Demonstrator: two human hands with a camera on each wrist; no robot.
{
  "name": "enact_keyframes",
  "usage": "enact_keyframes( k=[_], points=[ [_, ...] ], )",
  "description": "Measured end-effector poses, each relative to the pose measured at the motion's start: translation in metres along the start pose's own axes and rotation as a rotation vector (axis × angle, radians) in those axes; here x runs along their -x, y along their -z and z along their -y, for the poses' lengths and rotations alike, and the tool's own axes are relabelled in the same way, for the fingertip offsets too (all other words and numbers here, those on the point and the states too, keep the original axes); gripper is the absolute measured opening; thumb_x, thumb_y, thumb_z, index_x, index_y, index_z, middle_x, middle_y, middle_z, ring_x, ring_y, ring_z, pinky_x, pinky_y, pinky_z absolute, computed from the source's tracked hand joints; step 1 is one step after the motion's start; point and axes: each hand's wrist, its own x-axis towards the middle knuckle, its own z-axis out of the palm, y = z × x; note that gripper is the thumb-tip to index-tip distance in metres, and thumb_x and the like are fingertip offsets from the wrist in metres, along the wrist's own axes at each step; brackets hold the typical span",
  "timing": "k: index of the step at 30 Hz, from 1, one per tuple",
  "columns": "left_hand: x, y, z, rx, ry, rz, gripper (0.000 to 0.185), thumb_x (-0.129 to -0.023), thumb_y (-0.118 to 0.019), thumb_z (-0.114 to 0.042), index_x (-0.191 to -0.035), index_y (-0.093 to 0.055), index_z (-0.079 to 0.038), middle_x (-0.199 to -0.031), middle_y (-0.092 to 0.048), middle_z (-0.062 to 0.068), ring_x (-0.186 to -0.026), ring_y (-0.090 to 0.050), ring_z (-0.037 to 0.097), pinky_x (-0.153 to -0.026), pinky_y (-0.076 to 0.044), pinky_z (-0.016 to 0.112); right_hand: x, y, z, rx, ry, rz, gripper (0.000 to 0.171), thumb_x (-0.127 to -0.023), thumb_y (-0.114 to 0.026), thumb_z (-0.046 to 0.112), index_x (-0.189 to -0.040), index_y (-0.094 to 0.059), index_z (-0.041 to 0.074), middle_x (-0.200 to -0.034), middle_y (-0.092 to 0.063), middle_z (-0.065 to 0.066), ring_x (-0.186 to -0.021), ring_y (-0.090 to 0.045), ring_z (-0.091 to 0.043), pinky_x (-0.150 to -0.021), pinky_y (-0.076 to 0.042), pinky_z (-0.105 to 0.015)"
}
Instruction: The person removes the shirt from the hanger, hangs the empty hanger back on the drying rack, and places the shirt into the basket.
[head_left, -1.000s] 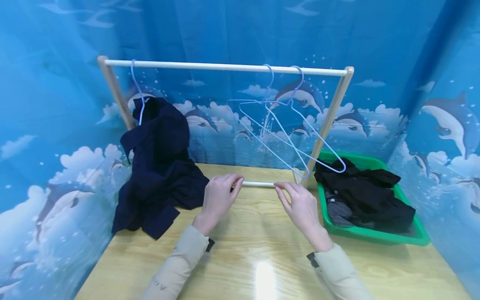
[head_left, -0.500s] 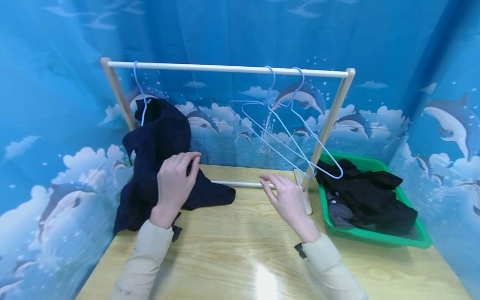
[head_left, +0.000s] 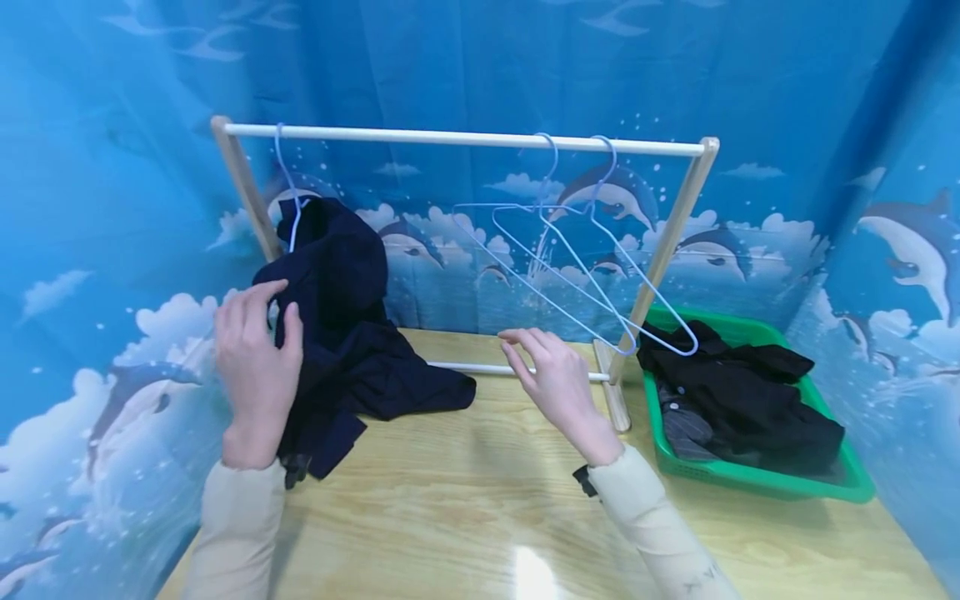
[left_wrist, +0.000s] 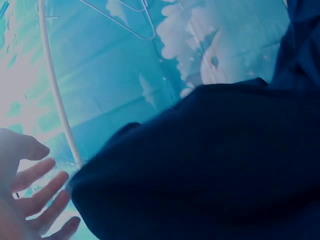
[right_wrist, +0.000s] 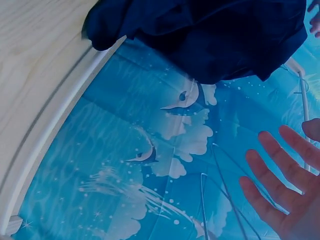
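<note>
A dark navy garment hangs from a blue wire hanger at the left end of a wooden rack's top rail. Its lower part lies spread on the table. My left hand is at the garment's left edge, fingers loosely curved. In the left wrist view its fingers are spread with no cloth between them, beside the garment. My right hand hovers open over the rack's lower rail. In the right wrist view its fingers are straight and hold nothing.
Two empty blue wire hangers hang at the right of the top rail. A green basket with dark clothes stands at the right of the wooden table. Blue dolphin-print curtains close in three sides.
My left hand has left the lower rail and moved left to the garment's left edge. The garment's lower part has spread right across the table. My right hand has shifted slightly left.
</note>
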Motion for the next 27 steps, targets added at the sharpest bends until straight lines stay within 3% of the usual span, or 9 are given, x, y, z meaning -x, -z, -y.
enact_keyframes(
  k=[9, 16, 27],
  points=[
    [0.015, 0.004, 0.011, -0.090, 0.084, 0.018, 0.029, -0.102, -0.061, -0.018, -0.124, -0.067, 0.001, -0.115, -0.069, 0.022, -0.103, -0.063, 0.042, -0.089, -0.046, 0.055, -0.006, -0.002, 0.005, -0.015, 0.014, -0.012, 0.015, -0.098, -0.069, 0.023, -0.110, -0.075, 0.017, -0.097, -0.075, 0.002, -0.076, -0.069, -0.019, -0.048, -0.045, -0.032],
    [0.021, 0.000, 0.009, -0.137, 0.069, 0.018, 0.031, -0.101, -0.063, -0.023, -0.123, -0.069, -0.002, -0.108, -0.073, 0.020, -0.092, -0.065, 0.043, -0.079, -0.047, 0.055, -0.019, -0.004, 0.011, -0.024, 0.033, -0.011, 0.015, -0.098, -0.069, 0.021, -0.111, -0.075, 0.017, -0.100, -0.076, 0.002, -0.081, -0.070, -0.019, -0.056, -0.052, -0.034],
    [0.030, -0.011, -0.004, -0.081, 0.045, 0.027, 0.031, -0.098, -0.068, -0.019, -0.125, -0.069, -0.003, -0.107, -0.073, 0.019, -0.090, -0.066, 0.042, -0.077, -0.049, 0.054, -0.055, -0.009, 0.035, -0.054, 0.081, 0.019, 0.019, -0.102, -0.063, 0.026, -0.114, -0.074, 0.015, -0.101, -0.075, 0.002, -0.075, -0.068, -0.019, -0.049, -0.043, -0.028]
  ],
)
